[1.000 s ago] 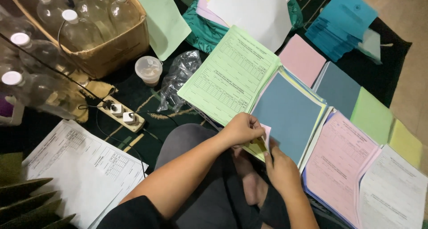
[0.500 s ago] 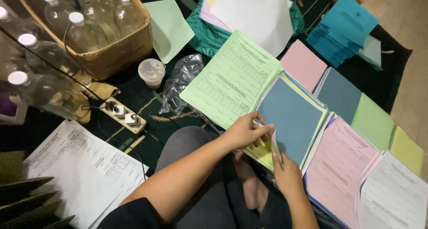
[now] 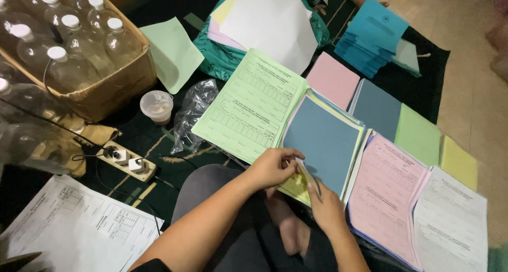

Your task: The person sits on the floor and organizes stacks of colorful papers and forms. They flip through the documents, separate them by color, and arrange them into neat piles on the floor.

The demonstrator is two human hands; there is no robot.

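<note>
Cardboard box (image 3: 114,89) of capped bottles (image 3: 69,65) upper left; plastic cup (image 3: 156,106) and power strip (image 3: 126,161) beside it.

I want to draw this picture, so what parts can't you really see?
- Yellow sheets: head view, mostly hidden under the blue-grey sheet and left hand.
- Form print on the green form: too small.
- Bottles: cut off by the left edge.
- Right hand fingertips: tucked behind paper.

a brown cardboard box (image 3: 114,84) of white-capped clear bottles (image 3: 74,65) is seen top left; a crumpled clear plastic bag (image 3: 193,113) lies beside it.
</note>
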